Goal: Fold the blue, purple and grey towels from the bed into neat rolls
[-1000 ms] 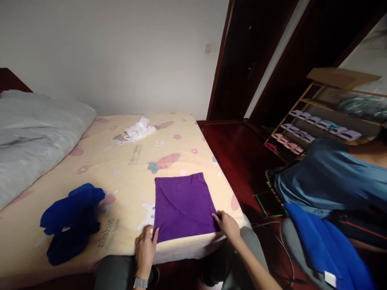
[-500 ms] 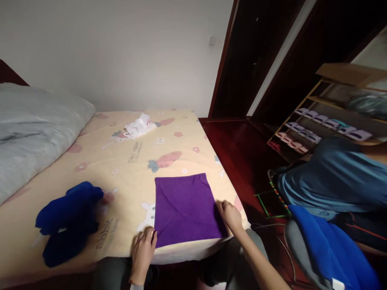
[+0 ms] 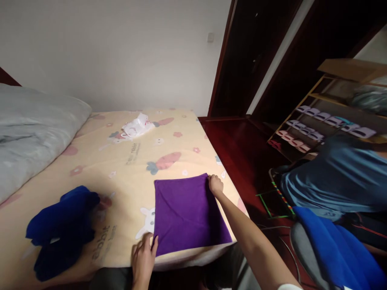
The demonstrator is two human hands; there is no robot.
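Note:
A square purple cloth [image 3: 187,213] lies spread nearly flat on the bed, close to its front edge, with faint creases across it. My left hand [image 3: 144,255] rests at the cloth's near left side, thumb and forefinger closed on the edge. At the far right corner, my right hand [image 3: 215,185] has its fingers closed on the cloth, the forearm reaching past the right side. To the left lies a bunched blue cloth [image 3: 65,225], apart from both hands.
The bed's patterned sheet [image 3: 127,197] bears a crumpled white plastic bag [image 3: 137,127] and a grey quilt [image 3: 36,129]. At right, a person in a blue shirt [image 3: 335,181] is near another blue cloth [image 3: 338,245]. Behind stands a rack of slippers [image 3: 313,94].
My right hand has moved from the cloth's right side up to its far right corner. My left hand stays at the near left edge.

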